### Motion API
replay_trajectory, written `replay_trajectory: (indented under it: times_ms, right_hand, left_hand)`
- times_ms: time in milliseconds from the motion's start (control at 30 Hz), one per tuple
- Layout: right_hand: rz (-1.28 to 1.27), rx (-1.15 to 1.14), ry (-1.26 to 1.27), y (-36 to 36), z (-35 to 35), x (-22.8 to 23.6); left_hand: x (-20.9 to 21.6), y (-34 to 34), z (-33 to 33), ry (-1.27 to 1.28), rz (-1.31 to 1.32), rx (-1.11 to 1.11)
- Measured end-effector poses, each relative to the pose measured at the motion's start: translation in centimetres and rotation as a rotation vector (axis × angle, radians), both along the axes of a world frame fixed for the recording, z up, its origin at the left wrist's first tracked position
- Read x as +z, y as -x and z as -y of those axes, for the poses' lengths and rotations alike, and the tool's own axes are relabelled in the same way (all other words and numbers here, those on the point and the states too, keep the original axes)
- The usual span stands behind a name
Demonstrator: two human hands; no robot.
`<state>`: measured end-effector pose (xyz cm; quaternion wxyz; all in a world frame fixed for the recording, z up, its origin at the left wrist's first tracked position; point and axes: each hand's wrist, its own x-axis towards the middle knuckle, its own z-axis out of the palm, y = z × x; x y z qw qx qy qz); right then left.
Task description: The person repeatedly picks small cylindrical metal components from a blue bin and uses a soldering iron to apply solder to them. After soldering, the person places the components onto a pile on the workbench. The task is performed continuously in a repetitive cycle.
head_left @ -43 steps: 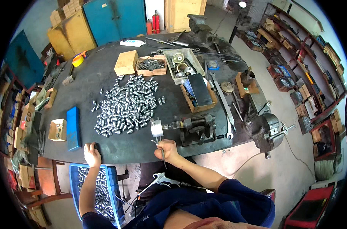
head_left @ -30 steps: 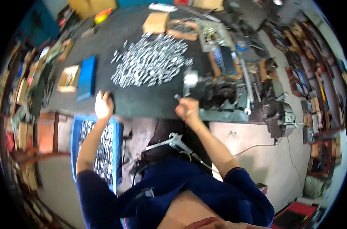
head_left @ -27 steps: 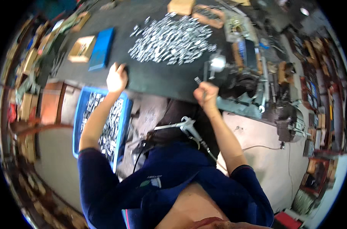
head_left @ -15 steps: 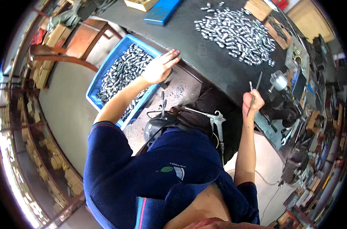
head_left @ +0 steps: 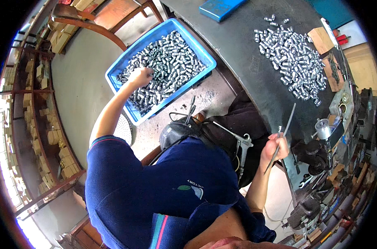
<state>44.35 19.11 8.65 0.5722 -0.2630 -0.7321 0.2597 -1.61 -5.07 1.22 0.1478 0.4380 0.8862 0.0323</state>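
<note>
My left hand (head_left: 141, 77) is down in the blue plastic bin (head_left: 114, 79), among a heap of small metal fittings (head_left: 172, 60). Its fingers are closed at the tips around what looks like one of these dark fittings, partly hidden by the hand. Over by the workbench edge, my right hand (head_left: 275, 148) grips a long thin file (head_left: 289, 120), whose far end points up and away over the bench. A small silvery tip, too small to name, shows beside the fingers of that hand.
Shiny metal fittings (head_left: 294, 62) lie piled on the dark workbench (head_left: 238, 54), with a blue box (head_left: 221, 8) at its far side. An air blow gun (head_left: 243, 145) hangs by my lap. A wooden chair (head_left: 89, 25) stands past the bin; tools crowd the right.
My left hand has moved from over the bin's right rim, fingers stretched, into the fittings and closed. The right hand keeps its file. The whole view has shifted toward the left.
</note>
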Motion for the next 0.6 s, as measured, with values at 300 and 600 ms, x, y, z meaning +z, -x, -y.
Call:
replay_trajectory:
  times_ms: [300, 600]
  right_hand:
    - [0.015, 0.253, 0.216, 0.5, 4.0, 0.6]
    - [0.034, 0.243, 0.332, -0.1, 6.0, 1.4]
  left_hand:
    - [-1.6, -2.4, -0.7, 0.322, -0.116, -0.004]
    - [0.0, -2.6, -2.1, 0.474, -0.079, -0.040]
